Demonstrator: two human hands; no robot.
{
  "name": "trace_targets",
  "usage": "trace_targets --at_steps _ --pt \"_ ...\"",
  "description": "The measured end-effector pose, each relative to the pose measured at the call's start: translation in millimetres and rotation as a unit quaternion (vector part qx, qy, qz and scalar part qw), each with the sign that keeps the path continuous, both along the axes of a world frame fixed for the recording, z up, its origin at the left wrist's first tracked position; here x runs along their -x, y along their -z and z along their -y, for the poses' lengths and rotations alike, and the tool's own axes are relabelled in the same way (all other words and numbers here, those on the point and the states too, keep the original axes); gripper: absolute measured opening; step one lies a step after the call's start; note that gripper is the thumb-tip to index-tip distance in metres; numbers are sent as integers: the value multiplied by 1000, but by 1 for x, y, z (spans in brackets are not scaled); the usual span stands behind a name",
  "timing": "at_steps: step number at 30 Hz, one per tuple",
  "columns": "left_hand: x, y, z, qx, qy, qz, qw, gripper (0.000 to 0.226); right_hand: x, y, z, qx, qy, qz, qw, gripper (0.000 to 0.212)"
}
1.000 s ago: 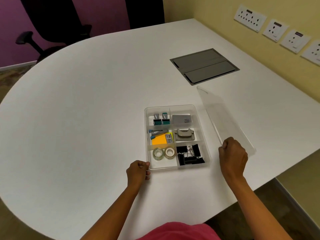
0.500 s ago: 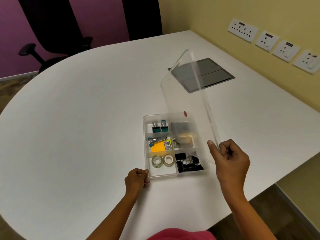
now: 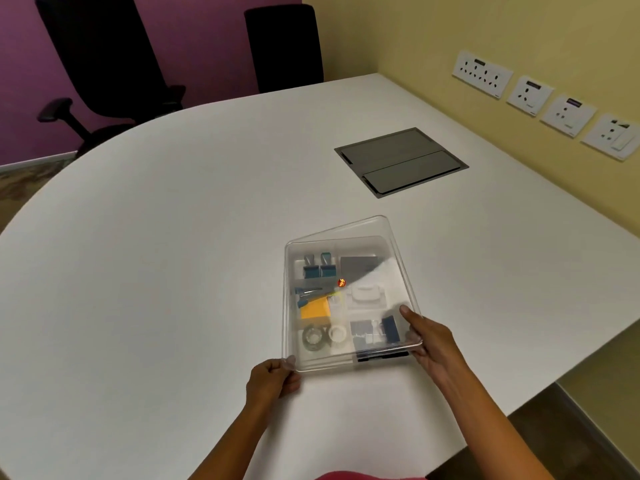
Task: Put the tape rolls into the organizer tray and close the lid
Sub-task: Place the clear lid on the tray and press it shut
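Note:
A clear organizer tray (image 3: 290,306) sits on the white table near its front edge. Two tape rolls (image 3: 323,335) lie side by side in its near-left compartment, seen through the plastic. A clear lid (image 3: 391,247) with a small red sticker lies over the tray, slightly skewed, its far right corner sticking out past the tray. My right hand (image 3: 427,341) grips the lid's near-right corner. My left hand (image 3: 272,377) holds the near-left corner of tray and lid.
Binder clips, an orange note pad and other stationery fill the other compartments. A grey cable hatch (image 3: 401,161) is set into the table beyond the tray. Two black chairs (image 3: 104,60) stand at the far side. Wall sockets (image 3: 550,98) line the right wall.
My right hand lifted the lid from the table on the right, swung it up and over, and lowered it onto the tray. My left hand stayed at the tray's near-left corner.

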State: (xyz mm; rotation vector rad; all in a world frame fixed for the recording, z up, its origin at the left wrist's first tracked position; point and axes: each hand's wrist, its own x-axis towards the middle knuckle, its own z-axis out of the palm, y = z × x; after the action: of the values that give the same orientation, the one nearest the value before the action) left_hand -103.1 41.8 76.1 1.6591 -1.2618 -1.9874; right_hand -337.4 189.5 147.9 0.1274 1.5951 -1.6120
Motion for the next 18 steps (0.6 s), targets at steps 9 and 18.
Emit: trace_targets --at_steps 9,18 --pt "4 -5 -3 -20 -14 -10 1000 18 13 33 -2 -245 -21 -272 930 32" --pt "7 -7 -8 -60 -44 -27 997 16 17 49 -2 -326 -80 -373 865 36"
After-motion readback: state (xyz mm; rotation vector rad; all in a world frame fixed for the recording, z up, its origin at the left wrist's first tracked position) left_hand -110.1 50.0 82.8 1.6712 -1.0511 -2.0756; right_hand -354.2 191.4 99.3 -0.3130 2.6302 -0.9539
